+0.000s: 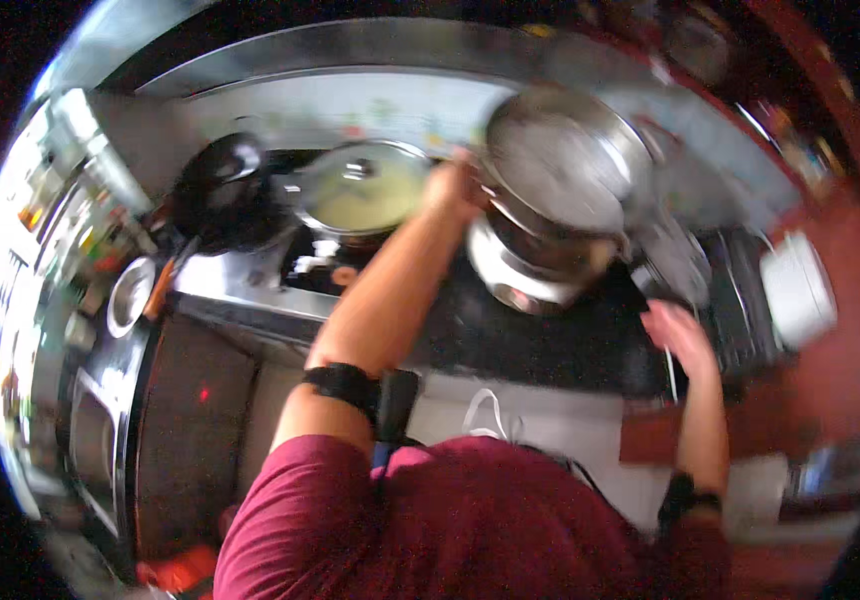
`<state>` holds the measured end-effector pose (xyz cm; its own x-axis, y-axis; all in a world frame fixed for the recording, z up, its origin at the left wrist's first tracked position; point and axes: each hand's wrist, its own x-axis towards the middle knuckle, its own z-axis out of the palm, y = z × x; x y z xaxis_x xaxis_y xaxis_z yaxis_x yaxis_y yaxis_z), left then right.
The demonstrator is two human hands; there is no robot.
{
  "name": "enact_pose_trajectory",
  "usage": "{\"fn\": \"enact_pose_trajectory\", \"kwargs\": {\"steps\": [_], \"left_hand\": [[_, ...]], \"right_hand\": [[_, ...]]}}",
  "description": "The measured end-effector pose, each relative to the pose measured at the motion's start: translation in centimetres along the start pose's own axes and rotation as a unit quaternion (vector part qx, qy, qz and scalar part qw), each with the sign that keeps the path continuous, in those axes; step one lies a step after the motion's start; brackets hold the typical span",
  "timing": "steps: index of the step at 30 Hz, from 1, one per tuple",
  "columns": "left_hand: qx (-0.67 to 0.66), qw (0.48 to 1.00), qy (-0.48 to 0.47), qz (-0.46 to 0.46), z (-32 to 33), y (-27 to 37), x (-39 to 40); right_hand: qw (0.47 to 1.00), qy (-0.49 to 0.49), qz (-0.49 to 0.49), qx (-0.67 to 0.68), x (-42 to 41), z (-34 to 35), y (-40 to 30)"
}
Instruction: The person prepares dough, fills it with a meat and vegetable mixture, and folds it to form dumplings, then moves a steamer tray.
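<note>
A wide stainless steel pot point(561, 161) stands over a shiny white-and-metal base point(523, 274) on the dark countertop point(535, 345). Its upper face is pale and blurred, so whether that is a lid or contents cannot be told. My left hand point(456, 187) reaches across and grips the pot's left side, near the handle; the fingers are smeared by motion. Apart from the pot, my right hand point(677, 337) hovers with nothing in it over the counter's right part. Left of the pot sits a pan with a glass lid point(362, 187), something pale yellow showing through.
A black wok point(227, 187) is at the far left of the stove. An orange handle point(161, 289) sticks out beside a round metal dish point(131, 296). Dark, ridged objects point(737, 292) and a white container point(797, 289) are at the right. A white tiled wall point(310, 105) runs behind.
</note>
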<state>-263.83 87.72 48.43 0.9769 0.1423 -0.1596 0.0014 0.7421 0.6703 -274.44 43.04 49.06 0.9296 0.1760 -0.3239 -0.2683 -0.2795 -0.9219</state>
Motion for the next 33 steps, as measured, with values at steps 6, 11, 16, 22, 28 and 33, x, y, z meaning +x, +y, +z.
{"fn": "enact_pose_trajectory", "kwargs": {"steps": [6,11,16,22,28,33], "left_hand": [[-0.036,0.995,-0.018,-0.092,0.3,0.6,-0.5],[0.022,0.995,0.087,-0.045,3.0,-3.4,1.6],[0.082,0.993,0.023,-0.082,2.0,-5.2,0.7],[-0.046,0.996,0.034,-0.067,0.4,-6.4,-0.6],[-0.056,0.992,0.093,-0.058,5.3,-5.3,-3.9],[-0.084,0.994,0.063,0.001,2.7,-3.2,-3.6]], "right_hand": [[0.981,0.057,0.142,-0.123,1.2,-9.9,9.4],[0.971,0.100,0.139,-0.166,0.3,-11.3,9.3],[0.998,-0.004,-0.036,-0.055,-0.9,-11.5,3.5],[0.997,-0.001,-0.011,-0.074,1.7,-13.0,2.8],[0.995,-0.073,-0.039,-0.048,5.6,-12.6,0.7],[0.990,-0.098,-0.033,-0.095,8.7,-8.5,-0.1]]}}
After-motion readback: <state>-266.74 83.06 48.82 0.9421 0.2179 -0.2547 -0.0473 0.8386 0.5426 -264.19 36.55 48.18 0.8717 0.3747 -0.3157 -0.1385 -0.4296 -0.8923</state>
